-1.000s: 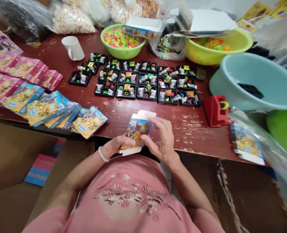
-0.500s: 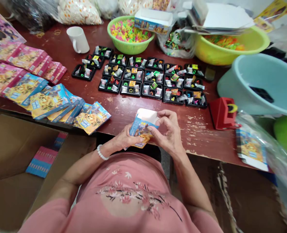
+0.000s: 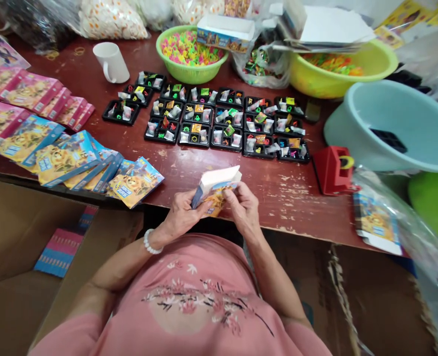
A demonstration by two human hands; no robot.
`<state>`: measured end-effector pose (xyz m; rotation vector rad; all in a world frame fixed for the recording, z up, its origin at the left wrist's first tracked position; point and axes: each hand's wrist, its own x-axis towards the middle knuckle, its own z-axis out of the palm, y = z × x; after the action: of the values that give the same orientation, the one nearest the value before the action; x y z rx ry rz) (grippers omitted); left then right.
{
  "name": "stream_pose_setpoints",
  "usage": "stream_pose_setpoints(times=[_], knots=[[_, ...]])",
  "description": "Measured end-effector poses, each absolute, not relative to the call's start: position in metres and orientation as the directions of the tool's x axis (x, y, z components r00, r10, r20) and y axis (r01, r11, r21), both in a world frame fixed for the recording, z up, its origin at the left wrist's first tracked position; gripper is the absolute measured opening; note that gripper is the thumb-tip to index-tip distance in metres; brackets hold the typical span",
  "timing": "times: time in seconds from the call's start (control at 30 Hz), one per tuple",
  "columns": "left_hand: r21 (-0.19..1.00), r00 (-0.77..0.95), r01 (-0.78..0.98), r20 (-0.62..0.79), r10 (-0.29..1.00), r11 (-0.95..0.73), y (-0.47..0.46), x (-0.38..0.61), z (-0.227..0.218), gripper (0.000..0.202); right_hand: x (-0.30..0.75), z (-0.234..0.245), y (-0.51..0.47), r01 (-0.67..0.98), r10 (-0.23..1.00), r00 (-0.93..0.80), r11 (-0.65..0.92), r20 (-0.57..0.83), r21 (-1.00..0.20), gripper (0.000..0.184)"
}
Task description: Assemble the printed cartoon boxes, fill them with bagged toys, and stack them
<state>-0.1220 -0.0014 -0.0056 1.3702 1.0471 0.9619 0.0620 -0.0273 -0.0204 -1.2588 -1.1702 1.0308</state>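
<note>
Both hands on the small printed carton [image 3: 216, 190], held just above the near edge of the red-brown table [image 3: 189, 168], close to my chest. Left hand [image 3: 180, 215] grasps it from the lower left, thumb across the printed face; right hand [image 3: 243, 210] grips the right side, fingers curled on the edge. Neither hand is free.

What changed: half a second ago the carton faced up, its white top flap open and my right fingers pinching at it. Now it is turned edge-on and tilted, the white top panel [image 3: 219, 176] lying flat across the top. To me the flap looks folded down, so the box end reads as closed or nearly so; I can't see whether the tab is tucked in. Hands have also drawn slightly toward the body.

Around it: rows of black trays [image 3: 219, 123] with small coloured bits and sachets mid-table, well apart from the hands. Flat blue printed cartons [image 3: 78, 163] fanned out on the left, pink ones [image 3: 33, 96] beyond. White mug [image 3: 111, 62], green bowl [image 3: 191, 54], yellow basin [image 3: 341, 66], pale blue basin [image 3: 397, 123], red box [image 3: 332, 170] on the right.
</note>
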Motion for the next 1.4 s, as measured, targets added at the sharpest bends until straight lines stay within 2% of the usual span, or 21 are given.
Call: stream_pose_setpoints(times=[0.07,0.2,0.33,0.47,0.63,0.7,0.77,0.83,0.9,1.0,1.1,1.2,1.3,1.33,1.4], knots=[[0.998,0.251,0.011,-0.058,0.966,0.057,-0.002,-0.122,-0.007,0.037,0.061,-0.02,-0.034,0.071,0.981,0.187,0.045,0.057,-0.996,0.042],[0.973,0.213,-0.098,-0.183,0.96,0.208,-0.006,-0.122,-0.019,0.048,0.057,-0.025,-0.049,0.086,0.97,0.241,0.012,0.032,-0.996,0.045],[0.922,0.275,-0.175,-0.291,0.916,0.345,-0.022,-0.126,-0.036,0.053,0.053,-0.036,-0.064,0.077,0.968,0.249,-0.026,-0.006,-0.997,0.045],[0.885,0.301,-0.179,-0.366,0.88,0.429,-0.04,-0.131,-0.043,0.051,0.045,-0.052,-0.076,0.118,0.952,0.305,-0.033,0.005,-0.992,0.042],[0.903,0.293,-0.14,-0.354,0.888,0.406,-0.044,-0.136,-0.044,0.051,0.039,-0.064,-0.079,0.298,0.928,0.343,0.04,0.146,-0.954,0.046],[0.934,0.261,-0.118,-0.299,0.918,0.338,-0.041,-0.138,-0.043,0.052,0.041,-0.064,-0.078,0.378,0.925,0.328,0.059,0.193,-0.924,0.048],[0.965,0.205,-0.128,-0.2,0.958,0.229,-0.038,-0.14,-0.04,0.065,0.043,-0.062,-0.077,0.425,0.93,0.3,0.067,0.21,-0.903,0.053],[0.986,0.171,-0.11,-0.106,0.98,0.126,-0.036,-0.143,-0.037,0.081,0.043,-0.061,-0.077,0.401,0.942,0.276,0.067,0.19,-0.913,0.056],[0.997,0.187,-0.027,-0.064,0.98,0.07,-0.036,-0.148,-0.034,0.085,0.042,-0.06,-0.077,0.291,0.953,0.269,0.059,0.141,-0.955,0.056],[0.992,0.235,0.105,-0.093,0.968,0.069,-0.037,-0.155,-0.031,0.08,0.041,-0.058,-0.076,0.064,0.971,0.235,0.021,0.035,-0.998,0.055],[0.988,0.324,0.106,-0.142,0.935,0.113,-0.036,-0.161,-0.027,0.07,0.044,-0.055,-0.076,-0.038,0.986,0.167,0.004,-0.002,-0.999,0.053],[0.968,0.45,-0.029,-0.209,0.868,0.248,-0.031,-0.166,-0.018,0.051,0.05,-0.046,-0.075,-0.002,0.985,0.172,0.01,0.01,-1.0,0.04],[0.938,0.491,-0.109,-0.236,0.838,0.328,-0.023,-0.167,-0.008,0.031,0.056,-0.032,-0.07,0.137,0.975,0.214,0.035,0.064,-0.99,0.03],[0.954,0.471,-0.088,-0.213,0.856,0.286,-0.021,-0.166,-0.005,0.027,0.058,-0.028,-0.067,0.191,0.972,0.209,0.065,0.105,-0.979,0.031],[0.995,0.398,0.016,-0.097,0.912,0.099,-0.018,-0.163,-0.003,0.023,0.061,-0.022,-0.061,0.271,0.966,0.173,0.139,0.19,-0.952,0.033]])
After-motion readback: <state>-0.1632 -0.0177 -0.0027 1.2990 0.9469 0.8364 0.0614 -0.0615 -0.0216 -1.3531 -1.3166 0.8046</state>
